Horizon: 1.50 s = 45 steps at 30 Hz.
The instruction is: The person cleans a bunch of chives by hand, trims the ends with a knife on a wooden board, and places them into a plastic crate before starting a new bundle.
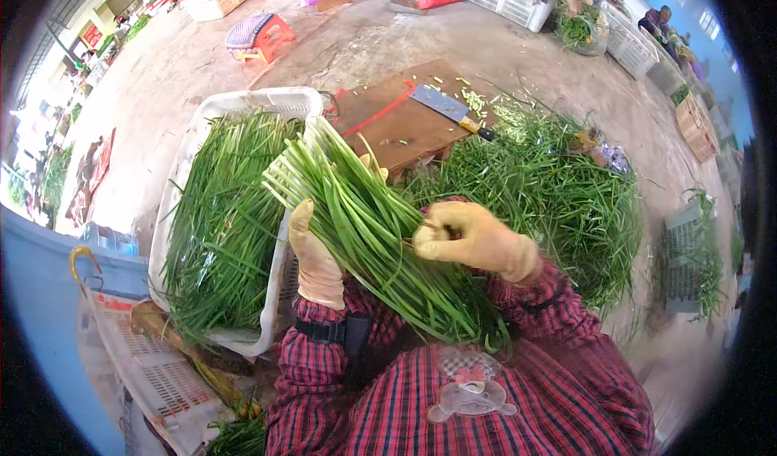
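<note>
A thick bunch of garlic chives [356, 205] lies slantwise in front of my chest, its pale cut ends pointing up and left. My left hand [317, 258], in a pale yellow glove, is wrapped around the bunch from below, thumb on the near side and fingertips showing beyond it. On the right side of the bunch, my gloved right hand [477, 236] is closed in a pinch against the leaves. A thin brownish strand shows by its fingertips; what they grip is too small to make out.
A white crate [271, 326] of chives stands at left. Ahead, a cleaver [441, 104] rests on a brown board [384, 132] with cut bits. Loose green leaves [550, 197] are heaped at right. Farther off are a red stool [263, 39], more crates [510, 3] and a seated person [660, 27].
</note>
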Available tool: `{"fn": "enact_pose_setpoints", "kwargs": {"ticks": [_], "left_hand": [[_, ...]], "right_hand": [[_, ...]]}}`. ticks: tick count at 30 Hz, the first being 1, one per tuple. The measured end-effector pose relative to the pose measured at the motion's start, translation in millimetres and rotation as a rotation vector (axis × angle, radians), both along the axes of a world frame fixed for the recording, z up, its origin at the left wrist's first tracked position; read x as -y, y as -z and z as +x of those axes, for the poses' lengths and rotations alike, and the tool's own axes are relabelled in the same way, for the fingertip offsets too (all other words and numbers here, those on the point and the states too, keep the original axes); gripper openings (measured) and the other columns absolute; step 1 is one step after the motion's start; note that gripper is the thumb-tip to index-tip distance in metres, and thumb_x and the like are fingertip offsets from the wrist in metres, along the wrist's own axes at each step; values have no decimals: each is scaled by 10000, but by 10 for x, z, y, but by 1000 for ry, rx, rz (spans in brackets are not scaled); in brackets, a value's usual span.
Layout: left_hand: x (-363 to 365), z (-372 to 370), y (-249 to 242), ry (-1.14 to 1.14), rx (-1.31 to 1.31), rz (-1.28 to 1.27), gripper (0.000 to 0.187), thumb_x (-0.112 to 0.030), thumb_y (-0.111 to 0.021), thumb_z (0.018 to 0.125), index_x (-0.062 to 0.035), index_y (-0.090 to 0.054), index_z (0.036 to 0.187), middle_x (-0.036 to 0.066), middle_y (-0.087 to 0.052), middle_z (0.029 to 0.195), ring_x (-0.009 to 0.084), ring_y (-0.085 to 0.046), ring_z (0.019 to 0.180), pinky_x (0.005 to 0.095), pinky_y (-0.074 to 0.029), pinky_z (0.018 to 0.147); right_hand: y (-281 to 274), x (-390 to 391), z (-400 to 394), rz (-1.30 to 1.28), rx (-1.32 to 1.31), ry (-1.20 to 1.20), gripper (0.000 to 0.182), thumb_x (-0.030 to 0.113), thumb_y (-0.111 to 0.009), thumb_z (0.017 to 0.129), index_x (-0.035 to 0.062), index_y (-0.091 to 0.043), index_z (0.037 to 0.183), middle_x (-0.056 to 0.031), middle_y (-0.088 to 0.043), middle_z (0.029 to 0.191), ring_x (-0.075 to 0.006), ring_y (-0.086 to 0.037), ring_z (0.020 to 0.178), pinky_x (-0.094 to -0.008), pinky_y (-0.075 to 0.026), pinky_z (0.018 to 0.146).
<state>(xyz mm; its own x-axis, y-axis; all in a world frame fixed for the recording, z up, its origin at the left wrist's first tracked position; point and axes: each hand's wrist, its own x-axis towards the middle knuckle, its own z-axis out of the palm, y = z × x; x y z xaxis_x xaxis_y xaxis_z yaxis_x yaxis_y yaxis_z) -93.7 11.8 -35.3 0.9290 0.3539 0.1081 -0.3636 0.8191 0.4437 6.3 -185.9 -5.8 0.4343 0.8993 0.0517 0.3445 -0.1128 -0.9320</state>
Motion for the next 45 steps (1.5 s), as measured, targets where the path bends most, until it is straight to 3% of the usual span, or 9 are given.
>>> {"fn": "enact_pose_setpoints", "kwargs": {"ticks": [9, 10, 11, 14, 16, 22, 29, 39, 45], "left_hand": [[-4, -8, 75, -46, -60, -37, 720, -418, -595, 819, 32, -447, 1361, 233, -524, 1324, 395, -524, 1202, 493, -427, 1031], [3, -21, 42, -54, -90, -20, 717, -428, -598, 819, 25, -455, 1357, 219, -534, 1317, 393, -529, 1195, 491, -439, 1018], [13, -23, 46, -46, -97, -25, 717, -428, -598, 819, 25, -455, 1357, 219, -534, 1317, 393, -529, 1195, 491, -439, 1018], [30, 1, 78, -68, -114, 19, 691, -413, -613, 816, 21, -475, 1336, 216, -552, 1292, 373, -545, 1177, 471, -466, 992], [27, 23, 72, -27, -105, 6, 663, -361, -598, 832, 21, -454, 1354, 217, -536, 1317, 368, -538, 1191, 467, -448, 1016], [131, 30, -151, 11, -353, 179, 485, -262, -601, 896, -7, -504, 1298, 139, -614, 1203, 241, -626, 1044, 388, -507, 934], [-241, -254, -238, -2, -522, 516, 506, -269, -618, 905, -1, -483, 1312, 111, -618, 1157, 200, -627, 1017, 335, -516, 894], [-91, -136, -72, 40, -183, 332, 821, -315, -732, 814, -26, -299, 1449, 199, -461, 1392, 344, -480, 1268, 447, -413, 1052], [-103, -87, -39, 47, -152, 287, 800, -343, -694, 826, -8, -320, 1448, 151, -566, 1294, 276, -572, 1164, 402, -483, 983]], "right_hand": [[194, 1595, 320, 424, -753, 338, 278, 117, -613, 826, 86, -414, 635, 28, -412, 663, -89, -356, 573, -264, -317, 542], [131, 1630, 337, 590, -620, 267, 319, 95, -606, 828, 105, -360, 624, 17, -384, 667, -103, -312, 561, -278, -289, 533], [268, 1904, 492, 222, -473, 557, 171, 100, -654, 819, 54, -523, 719, -12, -509, 751, -130, -455, 624, -271, -391, 594], [592, 1744, 502, -319, 827, 804, 400, 94, -701, 809, 9, -602, 1188, -103, -610, 1156, -206, -587, 1066, -293, -479, 892], [341, 1237, 307, -9, -19, 750, 422, 107, -674, 855, -8, -555, 1243, -106, -557, 1266, -182, -539, 1154, -306, -464, 949], [188, -219, -271, 63, 136, 285, 931, 401, -714, 823, -121, -230, 1423, -329, -373, 1406, -371, -371, 1349, -371, -313, 1103], [366, -360, -29, 162, -682, 82, 452, 149, -545, 965, -22, -441, 1370, -72, -584, 1255, -133, -555, 1088, -277, -447, 954], [349, -425, -141, 147, -846, -160, 343, 136, -554, 967, 18, -511, 1286, -13, -607, 1145, -103, -558, 1012, -283, -469, 892], [320, -398, -155, 103, -1033, -136, 352, 197, -582, 964, 22, -532, 1265, -42, -609, 1159, -132, -562, 1054, -304, -455, 924]]}}
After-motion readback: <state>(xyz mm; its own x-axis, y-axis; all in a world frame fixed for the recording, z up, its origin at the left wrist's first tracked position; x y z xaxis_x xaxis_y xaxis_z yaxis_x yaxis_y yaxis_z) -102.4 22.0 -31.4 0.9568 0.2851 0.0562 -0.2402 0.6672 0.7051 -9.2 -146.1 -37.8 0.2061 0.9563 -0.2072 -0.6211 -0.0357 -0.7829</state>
